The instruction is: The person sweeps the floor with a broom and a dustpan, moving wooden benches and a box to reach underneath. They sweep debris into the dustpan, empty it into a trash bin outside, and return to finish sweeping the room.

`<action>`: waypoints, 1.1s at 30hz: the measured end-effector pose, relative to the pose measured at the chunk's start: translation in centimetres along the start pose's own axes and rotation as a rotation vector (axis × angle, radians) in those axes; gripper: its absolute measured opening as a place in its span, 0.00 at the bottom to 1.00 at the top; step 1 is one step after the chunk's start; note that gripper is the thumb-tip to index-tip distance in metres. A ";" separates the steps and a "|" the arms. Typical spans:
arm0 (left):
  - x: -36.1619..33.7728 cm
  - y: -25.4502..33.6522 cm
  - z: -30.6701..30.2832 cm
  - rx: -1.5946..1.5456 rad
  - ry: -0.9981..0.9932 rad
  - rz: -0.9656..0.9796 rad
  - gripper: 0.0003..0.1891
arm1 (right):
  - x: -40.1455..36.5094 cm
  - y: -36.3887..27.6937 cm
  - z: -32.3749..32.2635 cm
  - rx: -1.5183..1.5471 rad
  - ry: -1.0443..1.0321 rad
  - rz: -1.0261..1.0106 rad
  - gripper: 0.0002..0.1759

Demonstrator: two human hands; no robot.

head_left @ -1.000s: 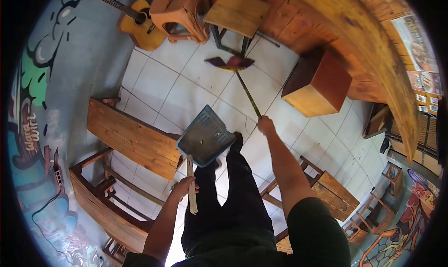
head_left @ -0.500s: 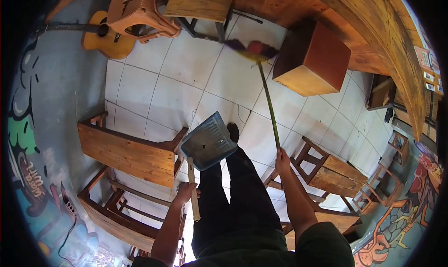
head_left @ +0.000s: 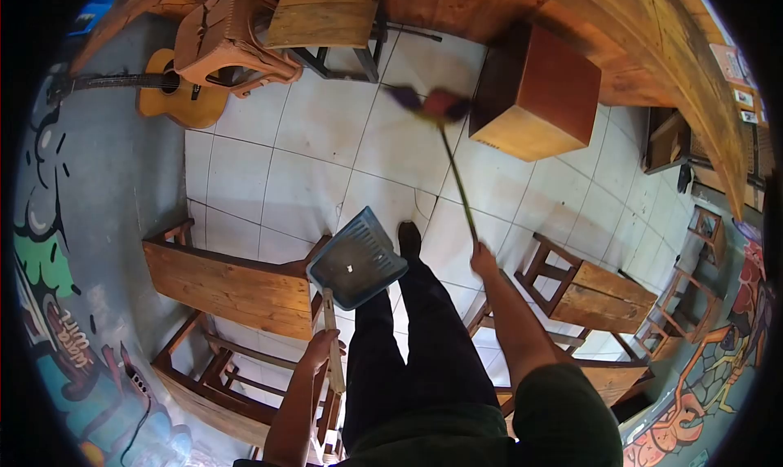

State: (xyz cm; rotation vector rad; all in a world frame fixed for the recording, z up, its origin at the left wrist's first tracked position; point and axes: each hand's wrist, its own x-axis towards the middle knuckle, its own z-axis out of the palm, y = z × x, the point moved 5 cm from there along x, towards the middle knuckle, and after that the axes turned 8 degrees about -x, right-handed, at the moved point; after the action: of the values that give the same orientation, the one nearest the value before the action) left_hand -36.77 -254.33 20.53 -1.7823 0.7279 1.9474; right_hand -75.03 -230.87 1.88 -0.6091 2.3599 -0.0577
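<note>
My left hand [head_left: 320, 351] is closed around the wooden handle of a grey-blue dustpan [head_left: 367, 251], which hangs in front of my left leg. A small pale spot [head_left: 350, 268] shows on the pan's ribbed face. Held out ahead in my right hand [head_left: 483, 261] is a broom [head_left: 457, 173] with a thin greenish stick. Its dark purple and red head [head_left: 440, 108], smeared by motion, is over the white tiles beside a box-shaped drum.
The brown box drum [head_left: 538, 96] stands at the wooden counter. A guitar [head_left: 183, 96] leans by stacked plastic stools [head_left: 232, 39] at the upper left. Wooden benches flank me on the left [head_left: 228, 292] and right [head_left: 603, 296]. A small wooden table [head_left: 326, 14] stands ahead.
The broom head has swung a little left and nearer to me, with my right hand slightly nearer the middle. The dustpan has shifted slightly, and its spot looks pale instead of dark.
</note>
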 end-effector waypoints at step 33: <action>0.0 -0.7 0.5 -0.608 -0.038 -0.065 0.17 | -14.1 -6.9 -12.4 -0.068 -0.270 -0.159 0.24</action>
State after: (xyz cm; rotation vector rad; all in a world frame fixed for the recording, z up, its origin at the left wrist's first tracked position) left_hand -36.74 -253.43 20.52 -2.0486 0.0485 2.3094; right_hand -70.85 -232.25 21.40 -0.7859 2.0566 0.0319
